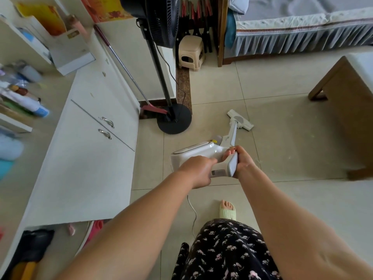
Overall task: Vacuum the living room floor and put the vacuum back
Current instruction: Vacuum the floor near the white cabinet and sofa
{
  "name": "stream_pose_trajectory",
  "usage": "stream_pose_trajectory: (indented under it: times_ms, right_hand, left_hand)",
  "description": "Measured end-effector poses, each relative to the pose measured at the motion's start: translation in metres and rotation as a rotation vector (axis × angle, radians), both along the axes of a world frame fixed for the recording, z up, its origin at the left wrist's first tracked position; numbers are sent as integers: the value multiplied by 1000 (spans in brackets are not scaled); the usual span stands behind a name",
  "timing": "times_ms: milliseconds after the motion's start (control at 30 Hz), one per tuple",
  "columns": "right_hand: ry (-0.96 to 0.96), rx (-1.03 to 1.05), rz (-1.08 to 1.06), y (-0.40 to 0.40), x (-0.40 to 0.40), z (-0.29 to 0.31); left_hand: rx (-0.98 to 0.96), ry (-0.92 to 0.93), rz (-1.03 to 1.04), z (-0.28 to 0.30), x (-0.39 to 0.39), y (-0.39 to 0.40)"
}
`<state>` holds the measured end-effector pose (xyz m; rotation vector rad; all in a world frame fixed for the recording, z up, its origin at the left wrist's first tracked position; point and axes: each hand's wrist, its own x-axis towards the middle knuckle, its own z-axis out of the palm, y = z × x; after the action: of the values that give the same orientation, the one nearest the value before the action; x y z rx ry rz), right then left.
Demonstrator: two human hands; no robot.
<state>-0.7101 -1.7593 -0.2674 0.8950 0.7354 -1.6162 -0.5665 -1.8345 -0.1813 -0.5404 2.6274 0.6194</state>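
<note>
A white stick vacuum (pixel 193 152) is held over the beige tiled floor (pixel 282 142). Its tube runs forward and down to the flat floor head (pixel 240 119), which rests on the tiles beside the fan base. My left hand (pixel 198 170) grips the rear of the vacuum body from the left. My right hand (pixel 241 161) is wrapped round the grey handle on the right. A thin white cord (pixel 192 211) trails from the vacuum down to the floor near my foot.
A black standing fan with a round base (pixel 174 120) stands just left of the floor head, a red broom (pixel 154 109) leaning behind it. White cabinets (pixel 96 146) line the left. A wooden table (pixel 343 110) is on the right, a plastic stool (pixel 190 52) and a bed (pixel 302 27) beyond.
</note>
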Motion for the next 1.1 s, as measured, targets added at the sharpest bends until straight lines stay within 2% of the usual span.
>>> stream_pose_trajectory:
  times_ms: [400, 567, 1100]
  right_hand:
    - [4, -67, 23, 52, 76, 0]
    - [-7, -43, 45, 65, 98, -2]
    - [38, -39, 230, 191, 75, -13]
  left_hand:
    - [-28, 30, -20, 6, 79, 48]
    - [-62, -18, 2, 3, 100, 66]
    - [-76, -37, 123, -7, 86, 213]
